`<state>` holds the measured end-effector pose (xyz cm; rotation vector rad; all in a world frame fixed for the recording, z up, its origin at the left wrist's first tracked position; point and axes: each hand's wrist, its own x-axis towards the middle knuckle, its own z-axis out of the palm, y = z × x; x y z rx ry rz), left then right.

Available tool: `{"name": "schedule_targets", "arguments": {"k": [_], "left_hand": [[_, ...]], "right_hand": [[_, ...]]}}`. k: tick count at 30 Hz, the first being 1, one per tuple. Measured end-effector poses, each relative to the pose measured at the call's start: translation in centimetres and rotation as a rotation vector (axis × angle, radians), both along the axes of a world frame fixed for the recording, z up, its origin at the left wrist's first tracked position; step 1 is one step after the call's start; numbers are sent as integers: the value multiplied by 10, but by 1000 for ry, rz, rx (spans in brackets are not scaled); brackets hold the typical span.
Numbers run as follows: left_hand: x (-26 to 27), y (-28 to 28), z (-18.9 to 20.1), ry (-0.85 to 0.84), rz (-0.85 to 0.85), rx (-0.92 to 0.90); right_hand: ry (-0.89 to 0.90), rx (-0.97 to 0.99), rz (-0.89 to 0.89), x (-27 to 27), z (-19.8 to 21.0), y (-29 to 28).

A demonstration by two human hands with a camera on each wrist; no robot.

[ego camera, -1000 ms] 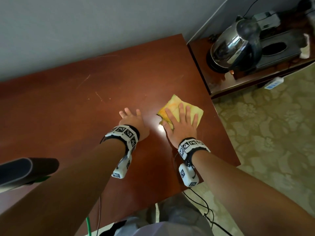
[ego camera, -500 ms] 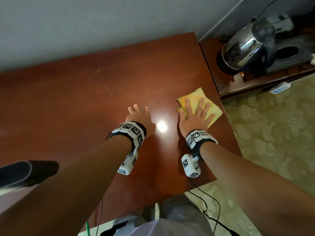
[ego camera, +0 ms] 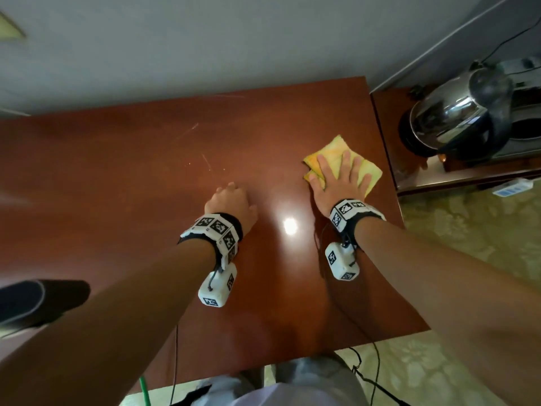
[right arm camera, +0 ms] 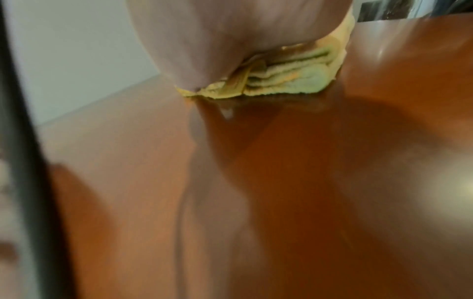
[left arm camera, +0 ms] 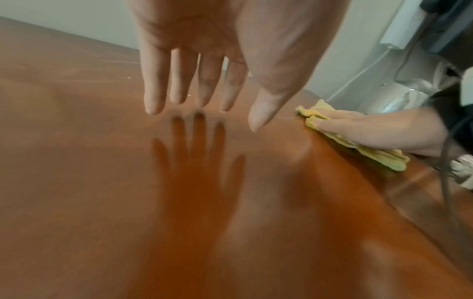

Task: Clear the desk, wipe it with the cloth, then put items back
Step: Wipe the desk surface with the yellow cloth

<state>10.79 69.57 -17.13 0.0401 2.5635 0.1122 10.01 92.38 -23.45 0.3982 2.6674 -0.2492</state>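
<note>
Right hand [ego camera: 339, 183] flat on yellow cloth [ego camera: 370, 168]

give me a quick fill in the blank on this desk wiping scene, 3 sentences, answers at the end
1. The right hand presses flat on a folded ____ cloth.
2. The left hand holds ____; its fingers hang straight above the desk.
3. On the side table right of the desk stands a shiny metal ____.

Missing words: yellow; nothing; kettle
</note>
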Motion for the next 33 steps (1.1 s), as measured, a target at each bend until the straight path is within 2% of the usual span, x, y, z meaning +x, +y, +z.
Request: {"name": "schedule_targets", "arguments": {"k": [3, 6, 9, 14, 19, 25, 27, 31, 33], "left_hand": [[-9, -18, -7, -72, 184, -57], [-18, -33, -11, -200, 359, -150], [-24, -40, -15, -264, 441, -173], [-24, -38, -18, -263, 470, -150], [-25, -36, -21, -292, 478, -163], [-24, -37, -20, -278, 464, -169], [-24, -36, -18, -276, 450, -185], [-26, -36, -18, -281, 442, -190], [-27, -37, -20, -281, 456, -180]], "right_hand": [[-4, 5, -70, -27, -2, 3], [32, 30, -115, -27, -6, -12], [84, 16, -16, -23, -6, -44], [107, -60, 271, -4, -9, -105], [83, -52, 345, -10, -7, -82], [28, -23, 128, -51, 0, -9], [22, 4, 84, -55, -1, 0], [91, 8, 24, -48, -7, -35], [128, -24, 126, -43, -9, -65]]}}
